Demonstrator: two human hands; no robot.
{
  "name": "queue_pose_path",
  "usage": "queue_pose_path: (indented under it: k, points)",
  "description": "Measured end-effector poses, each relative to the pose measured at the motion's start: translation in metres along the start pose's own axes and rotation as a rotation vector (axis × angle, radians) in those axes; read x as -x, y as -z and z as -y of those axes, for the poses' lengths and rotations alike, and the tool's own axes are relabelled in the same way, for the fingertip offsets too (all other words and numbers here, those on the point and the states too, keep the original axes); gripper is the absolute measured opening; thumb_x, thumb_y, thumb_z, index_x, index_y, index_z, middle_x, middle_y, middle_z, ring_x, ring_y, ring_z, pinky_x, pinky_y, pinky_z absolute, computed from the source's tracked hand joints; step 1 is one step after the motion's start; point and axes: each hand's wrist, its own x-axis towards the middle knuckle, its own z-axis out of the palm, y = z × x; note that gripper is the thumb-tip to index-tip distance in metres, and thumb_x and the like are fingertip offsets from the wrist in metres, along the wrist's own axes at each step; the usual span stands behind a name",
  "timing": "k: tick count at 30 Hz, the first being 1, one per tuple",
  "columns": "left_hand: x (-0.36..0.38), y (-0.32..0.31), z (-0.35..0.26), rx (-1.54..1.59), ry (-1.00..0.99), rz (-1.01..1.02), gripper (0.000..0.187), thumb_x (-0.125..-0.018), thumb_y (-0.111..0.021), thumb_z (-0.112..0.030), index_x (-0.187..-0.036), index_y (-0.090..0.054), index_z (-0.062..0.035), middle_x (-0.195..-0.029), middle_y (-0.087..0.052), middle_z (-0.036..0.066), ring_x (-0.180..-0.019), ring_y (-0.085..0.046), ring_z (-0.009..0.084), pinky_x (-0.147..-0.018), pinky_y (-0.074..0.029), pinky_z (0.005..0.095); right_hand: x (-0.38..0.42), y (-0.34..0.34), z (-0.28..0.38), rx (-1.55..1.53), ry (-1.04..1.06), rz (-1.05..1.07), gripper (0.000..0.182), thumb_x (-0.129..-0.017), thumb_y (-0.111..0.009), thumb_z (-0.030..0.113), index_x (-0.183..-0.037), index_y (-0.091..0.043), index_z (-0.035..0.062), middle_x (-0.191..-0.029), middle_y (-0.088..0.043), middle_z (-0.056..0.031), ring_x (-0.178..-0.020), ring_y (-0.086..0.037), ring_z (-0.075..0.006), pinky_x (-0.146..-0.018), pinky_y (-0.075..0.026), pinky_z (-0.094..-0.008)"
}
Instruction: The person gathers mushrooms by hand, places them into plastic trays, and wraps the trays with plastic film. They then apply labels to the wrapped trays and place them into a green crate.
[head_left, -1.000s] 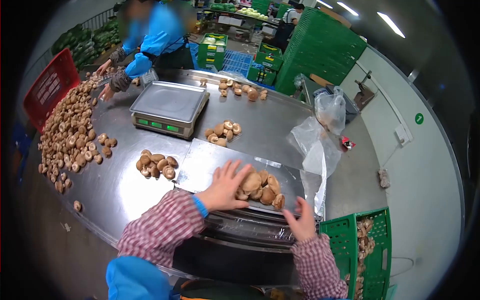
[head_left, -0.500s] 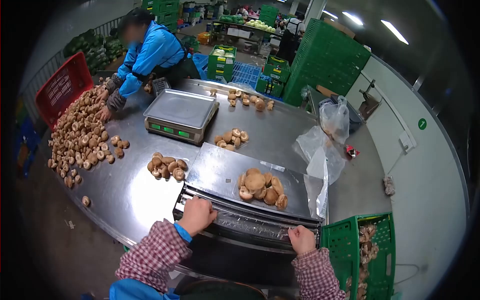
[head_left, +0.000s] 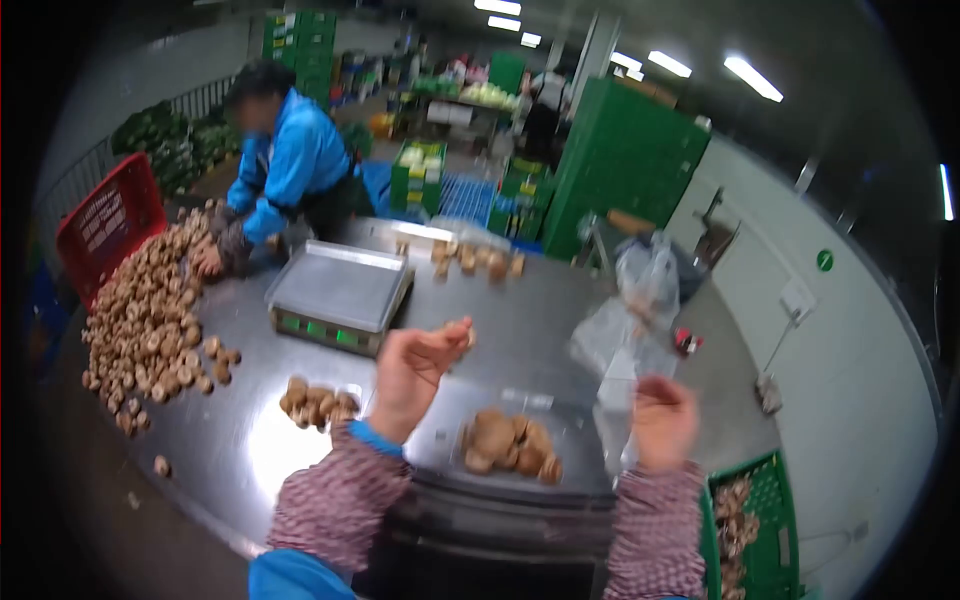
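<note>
My left hand (head_left: 412, 380) is raised above the metal table (head_left: 500, 350), its fingertips pressed together. Blurred by motion, my right hand (head_left: 665, 425) is up on the right with curled fingers. What either hand holds is too faint to make out. Between and below them, a cluster of brown mushrooms (head_left: 508, 443) sits on a metal plate behind the dark film-wrapping device (head_left: 500, 515). A smaller mushroom group (head_left: 317, 402) lies left of my left hand. More mushrooms behind that hand are partly hidden by it.
A scale (head_left: 340, 290) stands left of centre. Loose mushrooms (head_left: 150, 320) and a red basket (head_left: 110, 225) are far left, beside a co-worker in blue (head_left: 300, 150). Plastic bags (head_left: 645, 280) lie right; a green crate (head_left: 770, 510) holds packed mushrooms.
Both my hands have risen from the device's front edge and moved forward over the table. The view has shifted, and my hands are now blurred.
</note>
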Motion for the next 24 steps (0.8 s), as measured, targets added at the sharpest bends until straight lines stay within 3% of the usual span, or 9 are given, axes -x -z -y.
queue_pose_path:
  k: [1,3,6,10,12,13,14,19,24]
  points:
    - [-0.02,0.022,0.032,-0.373,-0.06,-0.137,0.033,-0.087,-0.037,-0.019,-0.082,-0.062,0.0022,-0.111,-0.059,0.021,-0.106,-0.055,0.0279,-0.099,-0.037,0.0366,-0.032,-0.011,-0.038,-0.301,-0.126,-0.038,0.016,-0.084,-0.047,0.01,-0.093,-0.057,0.0017,-0.091,-0.062,-0.0145,-0.084,-0.058,-0.0281,-0.083,-0.045,-0.0362]
    - [-0.031,0.086,0.081,-1.621,-0.175,0.276,0.034,-0.089,-0.033,-0.019,-0.091,-0.064,-0.003,-0.115,-0.057,0.019,-0.11,-0.053,0.0284,-0.094,-0.04,0.035,-0.038,0.006,-0.089,1.138,-0.177,0.12,0.022,-0.086,-0.045,0.013,-0.1,-0.06,0.0036,-0.103,-0.063,-0.0109,-0.1,-0.058,-0.0224,-0.092,-0.042,-0.0323]
    - [-0.009,0.109,0.094,-1.516,0.152,0.534,0.037,-0.088,-0.037,-0.021,-0.108,-0.056,0.0019,-0.119,-0.053,0.022,-0.111,-0.051,0.0324,-0.094,-0.04,0.0364,-0.019,0.051,-0.152,1.736,0.084,0.847,0.026,-0.089,-0.047,0.02,-0.103,-0.064,0.0052,-0.109,-0.062,-0.0093,-0.103,-0.056,-0.0177,-0.089,-0.043,-0.029]
    - [0.008,0.109,0.078,-1.389,0.401,0.467,0.034,-0.089,-0.042,-0.023,-0.11,-0.056,0.0006,-0.113,-0.058,0.018,-0.106,-0.056,0.0278,-0.092,-0.042,0.0335,0.002,0.044,-0.117,0.973,-0.591,0.528,0.03,-0.094,-0.041,0.019,-0.114,-0.056,0.0022,-0.115,-0.058,-0.0116,-0.102,-0.057,-0.019,-0.085,-0.046,-0.0307]
    - [0.003,0.076,0.042,-0.985,1.074,0.348,0.034,-0.094,-0.041,-0.03,-0.115,-0.057,-0.0074,-0.11,-0.059,0.012,-0.102,-0.056,0.0189,-0.086,-0.045,0.0281,0.007,0.025,-0.1,0.539,-0.894,0.174,0.034,-0.093,-0.046,0.025,-0.119,-0.052,0.004,-0.098,-0.062,-0.0059,-0.08,-0.057,-0.0086,-0.067,-0.047,-0.0225]
    - [0.008,0.083,0.044,-0.776,0.969,0.42,0.04,-0.094,-0.044,-0.035,-0.122,-0.051,-0.007,-0.104,-0.059,0.005,-0.091,-0.056,0.0105,-0.074,-0.048,0.023,0.011,0.035,-0.103,0.538,-0.887,0.173,0.034,-0.093,-0.046,0.025,-0.119,-0.052,0.004,-0.098,-0.062,-0.0059,-0.08,-0.057,-0.0086,-0.067,-0.047,-0.0225]
    - [0.016,0.087,0.038,-0.754,1.194,0.364,0.047,-0.094,-0.042,-0.041,-0.121,-0.05,-0.0036,-0.107,-0.058,0.005,-0.086,-0.056,0.0104,-0.066,-0.049,0.0229,0.017,0.053,-0.109,0.61,-0.936,0.249,0.035,-0.094,-0.044,0.027,-0.119,-0.05,0.0038,-0.093,-0.061,-0.0057,-0.072,-0.055,-0.0081,-0.058,-0.046,-0.0215]
    - [0.026,0.08,0.037,-0.737,1.193,0.418,0.055,-0.094,-0.033,-0.049,-0.113,-0.056,-0.0024,-0.098,-0.061,0.007,-0.075,-0.057,0.0099,-0.054,-0.048,0.0226,0.031,0.035,-0.09,0.688,-0.987,0.329,0.04,-0.096,-0.033,0.038,-0.113,-0.049,0.0059,-0.08,-0.058,-0.0067,-0.038,-0.042,-0.0101,-0.03,-0.032,-0.0227]
    - [0.086,0.026,0.007,-0.948,1.044,0.512,0.055,-0.094,-0.031,-0.051,-0.109,-0.06,-0.006,-0.085,-0.062,0.008,-0.066,-0.058,0.0122,-0.053,-0.049,0.0231,0.091,-0.014,-0.017,0.8,-1.094,0.315,0.042,-0.095,-0.03,0.038,-0.113,-0.05,0.0056,-0.081,-0.058,-0.0083,-0.043,-0.049,-0.0123,-0.031,-0.037,-0.0225]
